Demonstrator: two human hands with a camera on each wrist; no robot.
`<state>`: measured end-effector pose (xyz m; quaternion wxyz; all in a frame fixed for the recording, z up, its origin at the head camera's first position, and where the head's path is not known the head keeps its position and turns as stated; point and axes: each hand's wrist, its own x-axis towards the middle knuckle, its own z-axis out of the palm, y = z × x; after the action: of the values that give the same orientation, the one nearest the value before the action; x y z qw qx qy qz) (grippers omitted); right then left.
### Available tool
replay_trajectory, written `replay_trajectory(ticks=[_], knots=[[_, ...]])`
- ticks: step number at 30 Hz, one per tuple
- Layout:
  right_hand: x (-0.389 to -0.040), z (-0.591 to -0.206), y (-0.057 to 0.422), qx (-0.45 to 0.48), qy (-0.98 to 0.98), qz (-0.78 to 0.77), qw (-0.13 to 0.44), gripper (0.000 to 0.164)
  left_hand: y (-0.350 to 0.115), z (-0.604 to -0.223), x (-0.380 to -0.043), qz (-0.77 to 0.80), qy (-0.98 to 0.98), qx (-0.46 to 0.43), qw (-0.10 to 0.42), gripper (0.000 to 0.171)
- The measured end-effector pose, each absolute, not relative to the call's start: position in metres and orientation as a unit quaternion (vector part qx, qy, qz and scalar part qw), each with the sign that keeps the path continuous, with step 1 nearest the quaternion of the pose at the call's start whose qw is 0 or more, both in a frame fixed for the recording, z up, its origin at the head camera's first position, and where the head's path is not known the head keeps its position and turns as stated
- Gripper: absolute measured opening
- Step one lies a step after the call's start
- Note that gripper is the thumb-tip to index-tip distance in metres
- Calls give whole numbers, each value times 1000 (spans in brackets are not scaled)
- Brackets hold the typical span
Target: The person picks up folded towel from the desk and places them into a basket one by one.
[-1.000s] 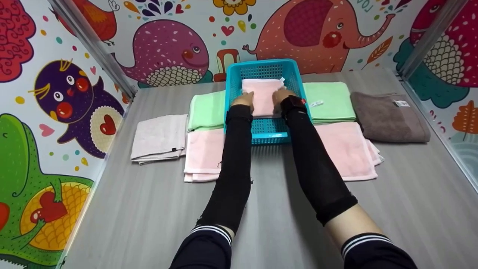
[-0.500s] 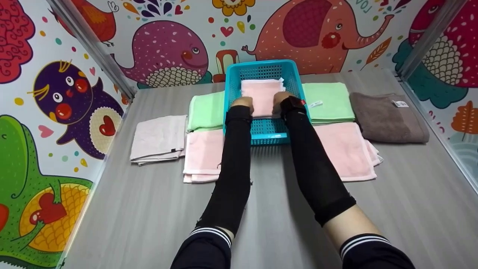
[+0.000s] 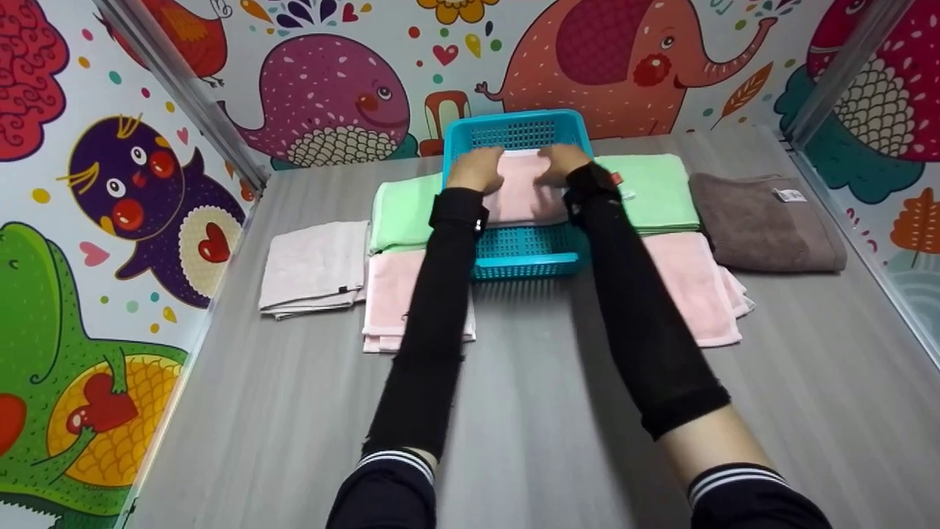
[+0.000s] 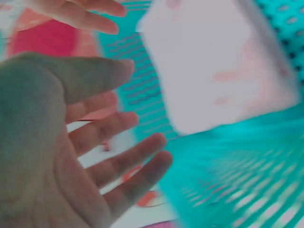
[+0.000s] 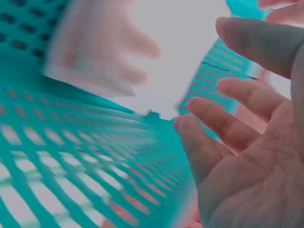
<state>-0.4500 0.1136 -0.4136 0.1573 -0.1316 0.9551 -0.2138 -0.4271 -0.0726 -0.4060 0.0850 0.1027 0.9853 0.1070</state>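
A folded pink towel (image 3: 525, 195) lies inside a blue-green plastic basket (image 3: 525, 263) at the back of the table. Above the towel's left side is my left hand (image 3: 477, 169), and above its right side my right hand (image 3: 564, 163). In the left wrist view the left hand (image 4: 80, 128) has its fingers spread and slightly bent, apart from the towel (image 4: 213, 66). The right wrist view shows the right hand (image 5: 247, 142) with loosely bent fingers and nothing between them. The towel looks washed out and blurred in both wrist views.
Left of the basket lie a green towel (image 3: 406, 213), a pink towel (image 3: 395, 294) and a pale grey towel (image 3: 314, 264). To its right are another green towel (image 3: 657, 187), another pink towel (image 3: 698, 294) and a brown towel (image 3: 764, 224). A cartoon-printed wall (image 3: 477, 66) stands behind.
Both hands have left the towel's sides, risen and shifted towards the back, with fingers loosened. The pink towel stays in the basket.
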Motion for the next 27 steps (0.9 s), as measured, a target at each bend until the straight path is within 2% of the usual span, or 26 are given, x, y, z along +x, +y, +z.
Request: replay_trajectory(ticks=[7,12,15,19,27], knots=[[-421,-374,142,-162,948,-254,98,68,-122,-379,-384,202,968,148,-17,59],[-394,-379,172,-192,935,-294,38,69,-182,-398,-342,269,946,138,-114,53],[-379,-393,188,-202,926,-317,21,70,-213,-415,-318,268,947,110,-138,45],[-363,-413,205,-198,925,-323,17,70,-237,-436,-291,241,962,73,-106,36],[-356,-443,209,-154,932,-326,46,70,-258,-465,-270,189,979,33,67,40]])
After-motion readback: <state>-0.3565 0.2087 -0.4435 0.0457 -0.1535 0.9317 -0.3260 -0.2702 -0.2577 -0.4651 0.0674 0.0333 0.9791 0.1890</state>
